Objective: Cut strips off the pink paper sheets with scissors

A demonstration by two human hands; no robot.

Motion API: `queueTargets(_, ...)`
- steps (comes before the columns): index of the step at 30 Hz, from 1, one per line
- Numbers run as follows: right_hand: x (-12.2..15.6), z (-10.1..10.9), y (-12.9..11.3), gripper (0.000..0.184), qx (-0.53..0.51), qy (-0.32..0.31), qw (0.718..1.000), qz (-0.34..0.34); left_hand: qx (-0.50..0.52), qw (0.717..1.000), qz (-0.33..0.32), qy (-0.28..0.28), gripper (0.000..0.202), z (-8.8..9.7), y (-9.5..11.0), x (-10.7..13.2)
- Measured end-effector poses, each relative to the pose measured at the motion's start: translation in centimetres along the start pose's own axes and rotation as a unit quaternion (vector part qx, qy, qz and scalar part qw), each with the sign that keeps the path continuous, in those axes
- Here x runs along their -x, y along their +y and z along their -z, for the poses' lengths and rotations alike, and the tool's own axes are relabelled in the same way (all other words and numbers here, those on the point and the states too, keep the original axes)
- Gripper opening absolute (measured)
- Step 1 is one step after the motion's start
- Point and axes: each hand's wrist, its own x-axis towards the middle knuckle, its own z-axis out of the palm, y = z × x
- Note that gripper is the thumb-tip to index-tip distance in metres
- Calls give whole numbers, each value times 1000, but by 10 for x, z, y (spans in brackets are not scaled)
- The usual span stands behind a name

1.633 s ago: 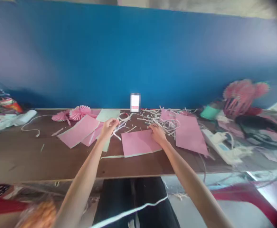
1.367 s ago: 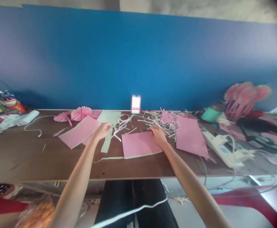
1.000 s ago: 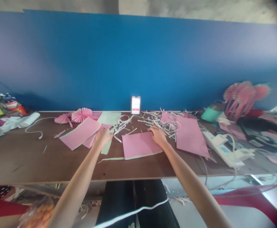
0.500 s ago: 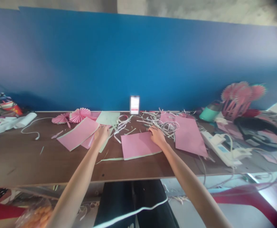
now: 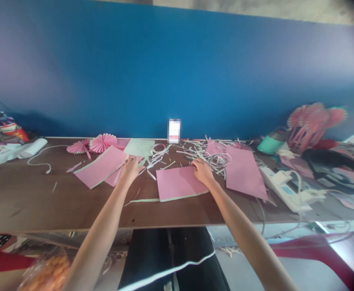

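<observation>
My left hand (image 5: 129, 169) reaches to the pieces left of centre, with its fingers bent and closed on a pink paper piece (image 5: 140, 159) whose end shows beside the fingertips. Under and beside it lies a pink sheet with a pale edge (image 5: 100, 166). In front of me a pink paper sheet (image 5: 178, 184) lies flat, a pale strip along its near edge. My right hand (image 5: 202, 171) rests on that sheet's right end, fingers stretched towards a tangle of pale paper strips (image 5: 217, 161); its thumb is hard to make out.
A lit phone (image 5: 174, 131) leans against the blue partition. Pink paper fans (image 5: 103, 143) lie behind on the left. Another pink sheet (image 5: 245, 171), a white power strip (image 5: 282, 188), a dark headband-like device (image 5: 334, 167) and a teal container (image 5: 271, 143) stand or lie to the right.
The long pale strip beside my left hand no longer shows, and a pink end now appears by its fingertips. My right hand stays on the sheet. The view has tilted slightly.
</observation>
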Motion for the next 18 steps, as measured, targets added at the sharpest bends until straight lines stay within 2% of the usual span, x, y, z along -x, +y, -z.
queueTargets(6, -1, 0, 0, 34, -7, -10, 1000, -4, -45, 998, -13, -42, 21, 1, -7, -3)
queueTargets(13, 0, 0, 1, 35, -8, -4, 1000, -2, -109, 993, -8, -41, 31, 4, 0, -2)
queueTargets(18, -1, 1, 0, 32, -11, 0, 1000, -2, -88, 996, 7, -7, 28, 7, 3, 1)
